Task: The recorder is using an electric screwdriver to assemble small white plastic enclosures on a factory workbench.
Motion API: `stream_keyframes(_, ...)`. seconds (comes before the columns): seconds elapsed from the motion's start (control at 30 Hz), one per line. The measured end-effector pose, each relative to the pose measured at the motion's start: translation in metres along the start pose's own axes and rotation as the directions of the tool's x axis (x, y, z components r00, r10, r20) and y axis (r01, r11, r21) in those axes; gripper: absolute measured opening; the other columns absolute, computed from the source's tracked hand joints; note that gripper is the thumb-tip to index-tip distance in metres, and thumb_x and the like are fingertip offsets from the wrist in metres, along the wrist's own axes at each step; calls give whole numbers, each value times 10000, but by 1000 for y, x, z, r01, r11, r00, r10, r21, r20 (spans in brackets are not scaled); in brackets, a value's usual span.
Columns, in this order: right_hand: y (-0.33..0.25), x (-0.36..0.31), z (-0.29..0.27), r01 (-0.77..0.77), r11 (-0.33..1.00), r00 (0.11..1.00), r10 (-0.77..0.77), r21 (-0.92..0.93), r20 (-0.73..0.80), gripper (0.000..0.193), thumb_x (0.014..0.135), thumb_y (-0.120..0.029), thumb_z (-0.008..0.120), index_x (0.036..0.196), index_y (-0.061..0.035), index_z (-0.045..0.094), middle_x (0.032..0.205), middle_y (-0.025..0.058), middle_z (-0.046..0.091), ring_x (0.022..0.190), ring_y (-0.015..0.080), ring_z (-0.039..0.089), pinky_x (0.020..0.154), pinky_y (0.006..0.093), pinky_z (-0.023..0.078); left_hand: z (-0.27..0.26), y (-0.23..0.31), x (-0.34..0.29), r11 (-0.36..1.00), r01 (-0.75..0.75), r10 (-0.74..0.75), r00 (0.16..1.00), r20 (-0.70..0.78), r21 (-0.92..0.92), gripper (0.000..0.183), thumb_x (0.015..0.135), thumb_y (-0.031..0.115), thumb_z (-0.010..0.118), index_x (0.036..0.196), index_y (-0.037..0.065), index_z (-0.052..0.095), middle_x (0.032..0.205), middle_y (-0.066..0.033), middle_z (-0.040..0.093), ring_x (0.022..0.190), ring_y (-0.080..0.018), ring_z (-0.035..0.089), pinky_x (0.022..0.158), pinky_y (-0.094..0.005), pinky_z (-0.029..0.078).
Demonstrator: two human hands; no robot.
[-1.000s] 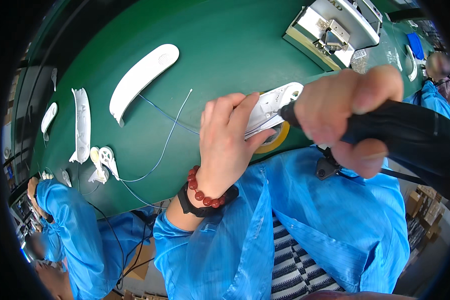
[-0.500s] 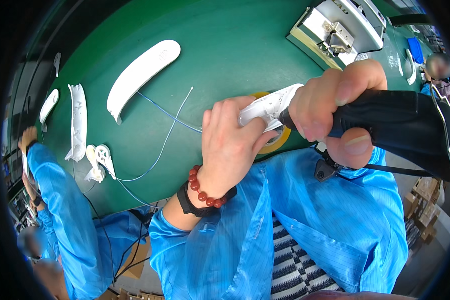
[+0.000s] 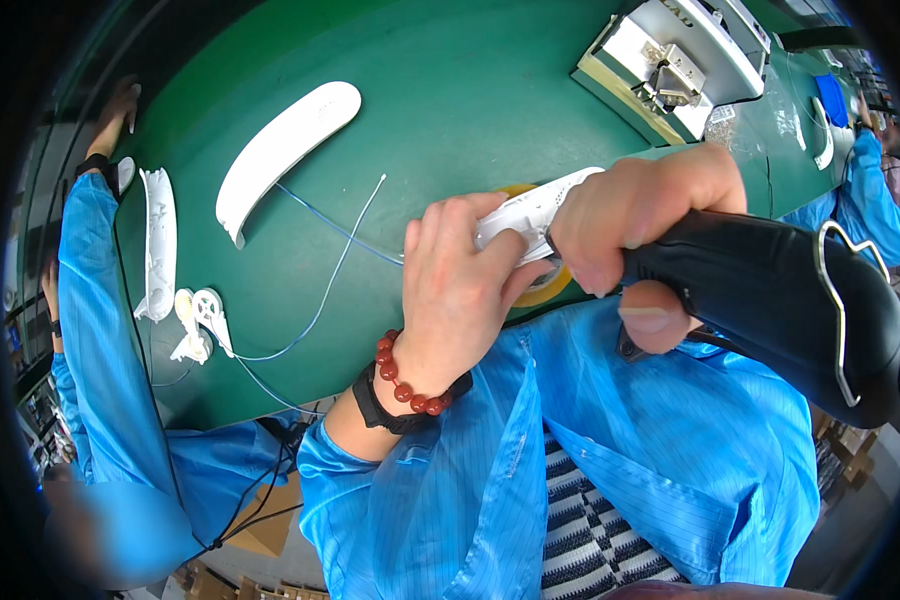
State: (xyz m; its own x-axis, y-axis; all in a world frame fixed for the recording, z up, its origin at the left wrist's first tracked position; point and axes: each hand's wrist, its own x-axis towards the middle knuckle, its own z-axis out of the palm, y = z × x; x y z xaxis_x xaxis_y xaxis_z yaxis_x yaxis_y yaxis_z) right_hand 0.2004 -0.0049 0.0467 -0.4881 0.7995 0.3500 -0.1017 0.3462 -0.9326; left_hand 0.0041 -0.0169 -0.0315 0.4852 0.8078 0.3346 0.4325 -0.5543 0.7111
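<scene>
My left hand (image 3: 455, 270), with a red bead bracelet and black band at the wrist, grips a white curved plastic shell (image 3: 535, 212) above the table. The shell's ribbed inner side faces up. In my right hand (image 3: 650, 235) is a black electric screwdriver (image 3: 770, 295) with a wire hanging loop at its rear end. Its front end points at the shell, though my fingers hide the tip. A roll of yellow tape (image 3: 550, 288) lies beneath the shell, partly covered. From beside my left hand, a thin blue cable (image 3: 345, 238) runs out across the table.
On the green table (image 3: 420, 110) lie a large white curved cover (image 3: 285, 150), a narrower white shell (image 3: 158, 245) and small white wheel-like parts (image 3: 205, 310). A boxy machine (image 3: 670, 75) stands at the back right. A co-worker's blue sleeve (image 3: 100, 290) reaches in at the left; another person sits far right.
The rear of the screwdriver has swung down and toward me, my right hand turning with it. My left hand keeps its place. The left co-worker's arm has reached farther forward.
</scene>
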Motion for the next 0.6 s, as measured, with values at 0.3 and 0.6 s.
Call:
stream_keyframes(0.3, 4, -7, 5, 22, 998, 997, -27, -59, -78, 441, 836, -98, 769, 1111, -49, 428, 834, 116, 612, 719, 207, 585, 691, 391, 498, -9, 0, 3, 996, 62, -67, 995, 76, 62, 249, 710, 231, 801, 812, 50, 662, 1112, -119, 594, 978, -306, 551, 792, -404, 406)
stream_keyframes(0.6, -7, -30, -59, 635, 772, 644, -523, 9, -558, 418, 924, -414, 662, 1104, -96, 458, 794, 8, 533, 658, 122, 515, 595, 267, 432, -47, -3, 142, 861, -252, 150, 956, 253, 442, 303, 655, 154, 838, 833, 48, 617, 1055, -117, 603, 952, -316, 573, 794, -412, 457)
